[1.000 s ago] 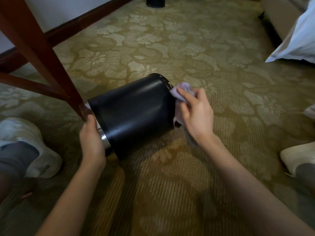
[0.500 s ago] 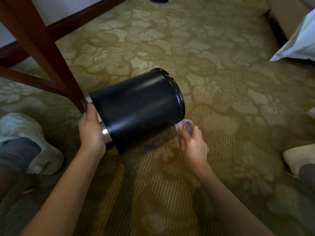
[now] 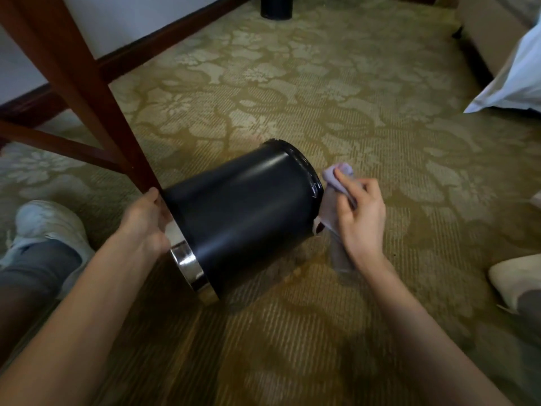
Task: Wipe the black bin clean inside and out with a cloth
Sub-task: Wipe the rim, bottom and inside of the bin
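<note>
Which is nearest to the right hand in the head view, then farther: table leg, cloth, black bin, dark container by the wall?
1. cloth, held in the right hand.
2. black bin, just left.
3. table leg, beyond the bin.
4. dark container, far ahead.

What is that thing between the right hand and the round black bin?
A crumpled pale purple cloth, gripped by the right hand, sits between it and the round black bin, at the bin's end. The head view shows it.
</note>
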Available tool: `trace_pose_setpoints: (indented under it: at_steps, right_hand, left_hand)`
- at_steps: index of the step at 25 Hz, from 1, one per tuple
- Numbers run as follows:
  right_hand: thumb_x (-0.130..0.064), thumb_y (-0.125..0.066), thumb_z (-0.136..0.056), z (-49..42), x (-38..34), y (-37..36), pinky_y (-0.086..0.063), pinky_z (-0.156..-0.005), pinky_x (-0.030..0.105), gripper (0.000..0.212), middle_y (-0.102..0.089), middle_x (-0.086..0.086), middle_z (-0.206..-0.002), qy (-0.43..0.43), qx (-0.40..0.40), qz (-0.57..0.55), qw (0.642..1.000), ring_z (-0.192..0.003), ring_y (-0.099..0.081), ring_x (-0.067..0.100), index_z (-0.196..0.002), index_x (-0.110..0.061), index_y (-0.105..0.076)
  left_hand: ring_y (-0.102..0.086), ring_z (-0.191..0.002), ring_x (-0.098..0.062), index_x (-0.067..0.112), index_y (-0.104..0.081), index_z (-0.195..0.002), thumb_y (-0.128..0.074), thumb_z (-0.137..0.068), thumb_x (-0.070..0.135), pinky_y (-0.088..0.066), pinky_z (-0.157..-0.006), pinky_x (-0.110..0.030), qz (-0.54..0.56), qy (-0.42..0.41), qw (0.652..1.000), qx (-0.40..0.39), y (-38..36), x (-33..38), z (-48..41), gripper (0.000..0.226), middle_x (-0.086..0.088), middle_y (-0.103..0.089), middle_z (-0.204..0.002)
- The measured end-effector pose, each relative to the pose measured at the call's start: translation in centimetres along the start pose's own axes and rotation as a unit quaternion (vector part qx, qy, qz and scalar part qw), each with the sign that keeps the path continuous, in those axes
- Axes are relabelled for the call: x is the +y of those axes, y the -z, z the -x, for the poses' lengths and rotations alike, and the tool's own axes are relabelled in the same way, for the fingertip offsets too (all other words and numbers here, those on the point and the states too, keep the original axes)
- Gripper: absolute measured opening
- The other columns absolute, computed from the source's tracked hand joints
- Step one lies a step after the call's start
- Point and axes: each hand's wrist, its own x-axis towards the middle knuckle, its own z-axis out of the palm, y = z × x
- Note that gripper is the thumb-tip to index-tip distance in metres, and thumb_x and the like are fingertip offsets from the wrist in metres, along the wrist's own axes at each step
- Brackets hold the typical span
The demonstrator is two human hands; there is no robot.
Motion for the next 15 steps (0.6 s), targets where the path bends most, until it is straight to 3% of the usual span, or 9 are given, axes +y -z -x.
trace_pose_setpoints:
  at_steps: [2, 4, 6, 8, 10, 13, 15]
  right_hand:
    - [-0.027, -0.050, -0.094, -1.4, -2.2, 0.9, -0.045, -0.070, 0.029, 0.039, -0.053, 0.000, -0.105, 0.073, -0.017, 0.056, 0.996, -0.089, -0.054, 0.012, -0.131, -0.030, -0.062]
    - [-0.031, -0.049, -0.094, -2.9, -4.1, 0.9, -0.044, -0.067, 0.031, 0.037, -0.053, 0.001, -0.108, 0.125, -0.053, 0.143, 0.980, -0.096, -0.057, 0.019, -0.129, -0.034, -0.062]
    - [-0.030, -0.049, -0.096, -3.8, -5.5, 0.0, -0.043, -0.063, 0.034, 0.035, -0.051, 0.005, -0.114, 0.164, -0.113, 0.240, 0.950, -0.105, -0.054, 0.024, -0.129, -0.032, -0.060]
    - [-0.027, -0.047, -0.096, -3.7, -5.9, -0.8, -0.041, -0.059, 0.035, 0.037, -0.049, 0.009, -0.122, 0.190, -0.137, 0.296, 0.926, -0.109, -0.050, 0.027, -0.132, -0.027, -0.057]
    - [-0.024, -0.049, -0.095, -2.6, -5.4, -1.0, -0.044, -0.055, 0.036, 0.039, -0.050, 0.013, -0.120, 0.188, -0.113, 0.289, 0.932, -0.105, -0.050, 0.030, -0.134, -0.023, -0.056]
    - [-0.023, -0.050, -0.094, 0.9, -2.9, -0.8, -0.049, -0.050, 0.038, 0.039, -0.053, 0.017, -0.114, 0.160, -0.046, 0.236, 0.957, -0.094, -0.054, 0.031, -0.132, -0.020, -0.060]
    - [-0.025, -0.048, -0.095, 3.5, -1.0, -0.9, -0.048, -0.052, 0.035, 0.042, -0.051, 0.015, -0.116, 0.133, -0.025, 0.211, 0.968, -0.094, -0.053, 0.028, -0.136, -0.021, -0.057]
  left_hand:
    - [-0.068, -0.045, -0.013, 0.017, -0.057, -0.087, -0.034, -0.105, 0.028, -0.048, -0.051, -0.037, -0.020, 0.020, 0.999, -0.021, 0.5, 0.0, -0.1, 0.031, 0.001, -0.068, -0.053]
    - [-0.065, -0.041, -0.012, 0.016, -0.054, -0.086, -0.032, -0.106, 0.025, -0.046, -0.056, -0.037, -0.037, 0.022, 0.999, -0.033, 0.6, -0.3, 0.0, 0.032, 0.001, -0.066, -0.046]
    - [-0.067, -0.047, -0.011, 0.017, -0.053, -0.087, -0.030, -0.107, 0.025, -0.049, -0.061, -0.036, -0.044, 0.012, 0.998, -0.040, 0.6, -0.4, 0.0, 0.031, 0.001, -0.068, -0.052]
    - [-0.066, -0.063, -0.013, 0.017, -0.053, -0.090, -0.030, -0.106, 0.024, -0.051, -0.070, -0.035, -0.049, -0.003, 0.998, -0.035, 0.5, -0.3, -0.1, 0.029, -0.001, -0.068, -0.072]
    - [-0.062, -0.072, -0.013, 0.017, -0.053, -0.091, -0.033, -0.106, 0.023, -0.049, -0.064, -0.032, -0.060, -0.018, 0.998, -0.019, 0.6, -0.4, -0.4, 0.026, -0.001, -0.062, -0.083]
    - [-0.066, -0.062, -0.011, 0.018, -0.054, -0.091, -0.033, -0.106, 0.023, -0.048, -0.052, -0.029, -0.070, -0.023, 0.997, -0.013, 0.5, -0.6, -0.4, 0.027, 0.001, -0.067, -0.074]
    - [-0.067, -0.060, -0.011, 0.017, -0.055, -0.093, -0.031, -0.106, 0.024, -0.049, -0.052, -0.030, -0.063, -0.016, 0.998, -0.024, 0.5, -0.5, -0.6, 0.028, 0.001, -0.068, -0.074]
